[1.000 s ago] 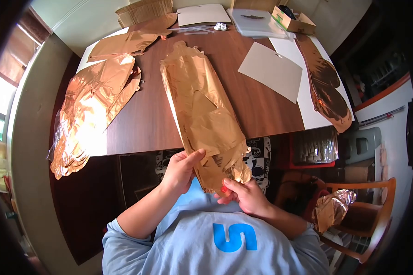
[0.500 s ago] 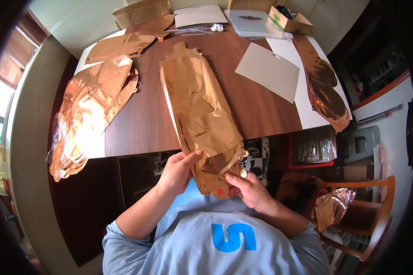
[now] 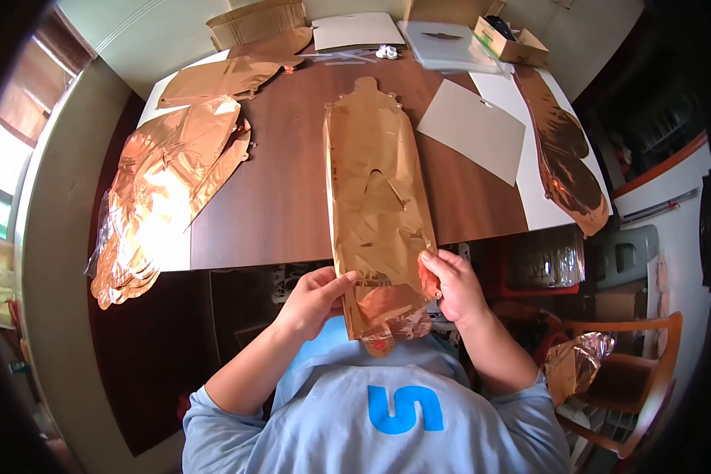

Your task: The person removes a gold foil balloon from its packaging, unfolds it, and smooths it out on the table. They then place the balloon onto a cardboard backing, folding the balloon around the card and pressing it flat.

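Note:
A flat, deflated rose-gold foil balloon point(image 3: 375, 189) with a triangular slit in its middle stretches from the brown table to my lap. More than one layer seems to lie in it at the near end. My left hand point(image 3: 314, 299) is closed on its near left edge, thumb on top. My right hand point(image 3: 457, 291) pinches the near right edge, where a reddish foil fold shows. Below my hands, the crumpled lower end has a tab with a red mark, over my light blue shirt.
More foil balloons lie in a pile point(image 3: 162, 182) on the left and along the right edge point(image 3: 561, 150). A white card point(image 3: 474, 130) rests right of centre. Behind are a clear plastic sleeve stack point(image 3: 446, 47) and a small box point(image 3: 513, 43). A wooden chair point(image 3: 632, 371) stands at right.
The balloon has straightened and shifted right in view. My right hand has moved up and right from the bottom end to its right edge; my left hand keeps its hold.

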### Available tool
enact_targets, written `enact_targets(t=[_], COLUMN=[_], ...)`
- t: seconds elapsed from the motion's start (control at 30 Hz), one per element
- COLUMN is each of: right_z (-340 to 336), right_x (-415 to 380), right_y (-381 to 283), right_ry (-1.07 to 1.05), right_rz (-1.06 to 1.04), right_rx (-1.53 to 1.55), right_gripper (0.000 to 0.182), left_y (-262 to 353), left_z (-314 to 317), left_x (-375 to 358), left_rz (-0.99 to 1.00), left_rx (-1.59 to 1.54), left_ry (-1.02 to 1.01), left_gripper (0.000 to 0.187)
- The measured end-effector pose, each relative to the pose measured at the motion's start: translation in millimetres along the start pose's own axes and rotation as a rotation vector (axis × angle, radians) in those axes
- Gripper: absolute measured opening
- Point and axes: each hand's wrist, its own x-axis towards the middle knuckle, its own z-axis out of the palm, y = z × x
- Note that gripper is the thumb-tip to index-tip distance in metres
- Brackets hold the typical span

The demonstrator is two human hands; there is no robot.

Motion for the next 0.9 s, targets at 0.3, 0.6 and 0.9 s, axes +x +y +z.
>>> enact_targets(t=[0.3, 0.6, 0.9], right_z=[11, 23, 3], right_x=[-2, -1, 9], right_y=[1, -27, -4], right_ry=[0.078, 0.057, 0.026], right_rz=[0.013, 0.062, 0.160], right_rx=[0.040, 0.211, 0.171], right_gripper=[0.018, 0.018, 0.018], left_y=[-5, 28, 4], left_z=[-12, 1, -18], left_x=[-1, -10, 3], left_rz=[0.205, 0.162, 0.054], left_rx=[0.142, -0.100, -0.180], left_ry=[0.143, -0.027, 0.021], left_gripper=[0.022, 0.022, 0.021])
